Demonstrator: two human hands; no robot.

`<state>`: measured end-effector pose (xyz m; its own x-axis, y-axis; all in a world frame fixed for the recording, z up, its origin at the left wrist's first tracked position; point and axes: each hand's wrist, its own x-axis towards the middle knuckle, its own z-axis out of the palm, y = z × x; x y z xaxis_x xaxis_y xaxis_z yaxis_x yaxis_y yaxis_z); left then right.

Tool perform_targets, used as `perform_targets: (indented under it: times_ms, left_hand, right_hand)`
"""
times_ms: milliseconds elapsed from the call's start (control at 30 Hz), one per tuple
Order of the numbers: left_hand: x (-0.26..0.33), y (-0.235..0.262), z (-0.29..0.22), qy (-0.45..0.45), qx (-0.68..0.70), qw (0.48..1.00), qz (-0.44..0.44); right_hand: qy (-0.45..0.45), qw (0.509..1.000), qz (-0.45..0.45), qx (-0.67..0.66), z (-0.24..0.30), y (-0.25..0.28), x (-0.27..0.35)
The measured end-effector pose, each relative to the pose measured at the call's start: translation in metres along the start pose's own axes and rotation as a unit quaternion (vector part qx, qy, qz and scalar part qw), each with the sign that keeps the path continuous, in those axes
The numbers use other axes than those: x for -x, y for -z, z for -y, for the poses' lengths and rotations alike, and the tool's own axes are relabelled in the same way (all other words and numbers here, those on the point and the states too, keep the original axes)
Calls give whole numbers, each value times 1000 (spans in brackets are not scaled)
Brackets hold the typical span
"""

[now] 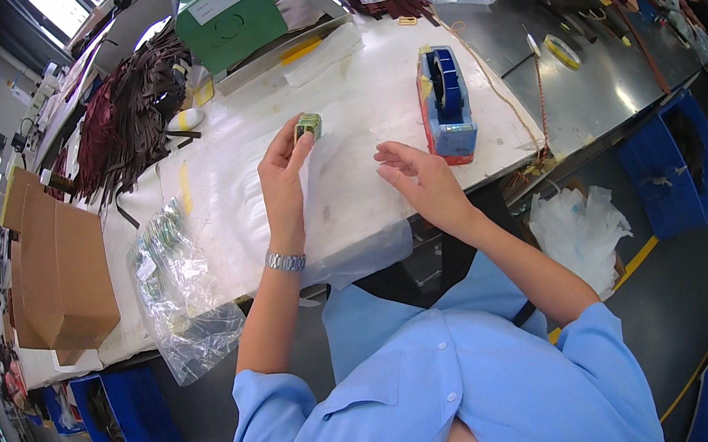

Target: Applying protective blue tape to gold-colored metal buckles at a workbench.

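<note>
Above the white worktable (pixel 349 185), my left hand (pixel 282 177) grips a small stack of green and gold pieces (pixel 308 124) between thumb and fingers. What the pieces are exactly is too small to tell. My right hand (pixel 422 176) is raised with its fingers apart and nothing in them. Just beyond it to the right stands a blue tape dispenser (pixel 449 102) with a blue roll, on a red base. Sheets of thin white wrapping (pixel 251 204) lie under and beside my left hand. A clear plastic bag (pixel 180 283) with similar green pieces rests at the table's left edge.
A brown cardboard box (pixel 63 264) stands far left. Dark leather strips (pixel 141 115) are heaped behind, near a green box (pixel 228 20). A yellow tape roll (pixel 563 52) lies on the metal surface at right. Blue bins (pixel 673 164) and a white plastic bag (pixel 577 229) sit below table level.
</note>
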<state>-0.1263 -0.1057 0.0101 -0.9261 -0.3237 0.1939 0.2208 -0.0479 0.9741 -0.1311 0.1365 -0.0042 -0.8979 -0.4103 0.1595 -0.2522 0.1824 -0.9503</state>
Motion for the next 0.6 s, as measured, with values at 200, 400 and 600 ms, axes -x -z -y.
perform_targets:
  times_ms: [200, 400, 600]
  left_hand:
    - [12, -5, -5, 132, 170, 976, 17]
    - [11, 2, 0, 70, 213, 975, 4]
    - [12, 24, -7, 96, 272, 955, -68]
  right_hand:
    - [-41, 994, 60, -77, 25, -42, -29]
    - [5, 997, 76, -5, 24, -48, -42]
    - [-66, 976, 168, 121, 10, -37, -51]
